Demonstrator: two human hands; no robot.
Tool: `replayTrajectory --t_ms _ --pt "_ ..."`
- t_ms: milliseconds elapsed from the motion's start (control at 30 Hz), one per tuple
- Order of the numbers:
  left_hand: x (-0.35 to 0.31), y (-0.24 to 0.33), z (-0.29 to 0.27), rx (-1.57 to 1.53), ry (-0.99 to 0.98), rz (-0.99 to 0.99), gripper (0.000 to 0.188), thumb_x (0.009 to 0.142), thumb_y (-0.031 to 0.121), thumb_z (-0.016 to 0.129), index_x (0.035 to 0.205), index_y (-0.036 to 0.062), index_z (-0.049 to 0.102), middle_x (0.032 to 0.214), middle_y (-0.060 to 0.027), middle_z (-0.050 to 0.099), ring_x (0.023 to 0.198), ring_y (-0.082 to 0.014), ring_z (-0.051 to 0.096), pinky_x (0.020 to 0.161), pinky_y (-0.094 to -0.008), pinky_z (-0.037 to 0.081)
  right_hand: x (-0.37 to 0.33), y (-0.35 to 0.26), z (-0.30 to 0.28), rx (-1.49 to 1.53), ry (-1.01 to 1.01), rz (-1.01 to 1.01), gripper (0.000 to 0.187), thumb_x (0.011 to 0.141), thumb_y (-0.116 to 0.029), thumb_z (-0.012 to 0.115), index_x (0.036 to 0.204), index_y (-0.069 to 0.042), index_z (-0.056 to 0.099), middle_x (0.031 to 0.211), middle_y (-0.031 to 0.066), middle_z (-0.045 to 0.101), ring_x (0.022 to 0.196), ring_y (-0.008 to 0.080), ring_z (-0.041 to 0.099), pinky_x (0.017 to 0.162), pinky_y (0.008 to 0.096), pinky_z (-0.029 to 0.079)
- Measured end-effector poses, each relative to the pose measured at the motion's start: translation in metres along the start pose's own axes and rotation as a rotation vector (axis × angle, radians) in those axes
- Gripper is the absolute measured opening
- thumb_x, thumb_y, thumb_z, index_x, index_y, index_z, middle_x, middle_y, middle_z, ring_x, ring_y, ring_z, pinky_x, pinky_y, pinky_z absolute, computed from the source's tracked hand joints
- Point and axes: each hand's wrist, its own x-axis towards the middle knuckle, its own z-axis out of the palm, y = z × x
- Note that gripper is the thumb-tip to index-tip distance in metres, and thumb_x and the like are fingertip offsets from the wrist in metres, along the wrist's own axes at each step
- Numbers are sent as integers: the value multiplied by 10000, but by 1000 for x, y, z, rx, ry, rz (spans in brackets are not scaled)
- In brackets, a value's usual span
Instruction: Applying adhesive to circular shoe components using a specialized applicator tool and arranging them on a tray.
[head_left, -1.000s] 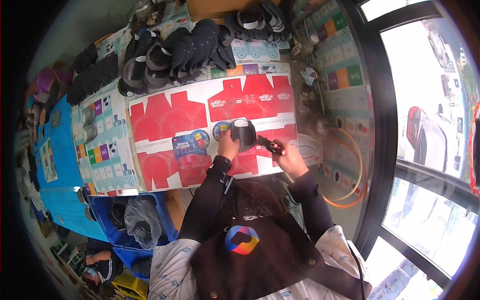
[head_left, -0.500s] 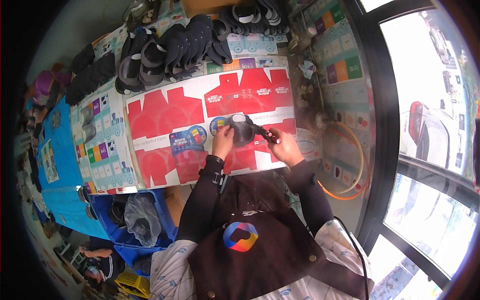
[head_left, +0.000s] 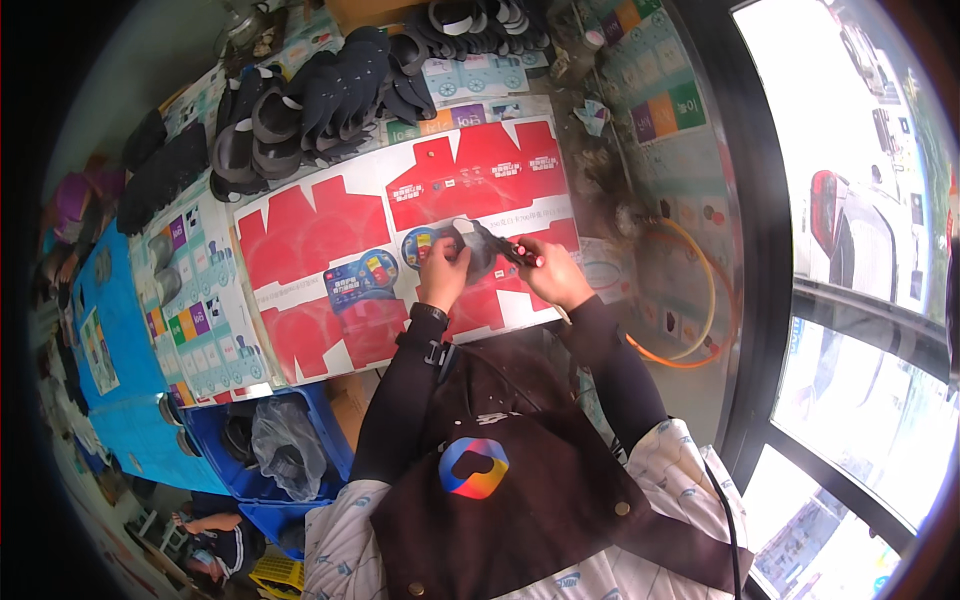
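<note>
A dark shoe piece is gripped by the left hand above the red cardboard sheets — a red-tipped tool is clasped in the right hand, touching the piece.

Glossy printed red cardboard sheets w/ matt dark rubbery shoe pieces; apron matt brown cloth.

My sleeves are black and snug to the wrist, over a white patterned shirt — I wear a dark brown apron with a round multicoloured emblem and small buttons.
</note>
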Motion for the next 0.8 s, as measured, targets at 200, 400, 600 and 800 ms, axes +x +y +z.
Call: replayTrajectory --t_ms 200,400,600,800 --pt "4 -4 0 -97 -44 -107 410 929 308 746 1154 -17 641 984 -167 742 892 -306 722 767 -407 550 -9 22 -5 -49 36 69 253 934 -226 587 1028 -18 697 837 276 672 869 489 648 739 545 507" --pt "1 7 1 -91 -41 -98 419 926 309 753 1162 -17 638 967 -149 737 875 -288 714 770 -388 551 -7 20 -4 44 74 57 258 884 -162 575 1056 -12 696 900 278 691 915 480 653 788 518 525" --pt "4 7 3 -113 -63 -126 427 927 311 755 1167 -23 640 983 -152 735 889 -278 716 778 -380 553 -22 34 -6 69 -67 196 300 893 -178 583 1112 -8 699 934 282 695 942 462 671 823 513 532" --pt "9 -31 -5 -143 -8 -186 434 959 345 713 1183 -20 645 1014 -156 736 903 -270 717 789 -369 553 -15 10 -1 177 -45 118 286 915 -236 596 1072 -15 690 927 276 691 952 479 656 832 501 534"
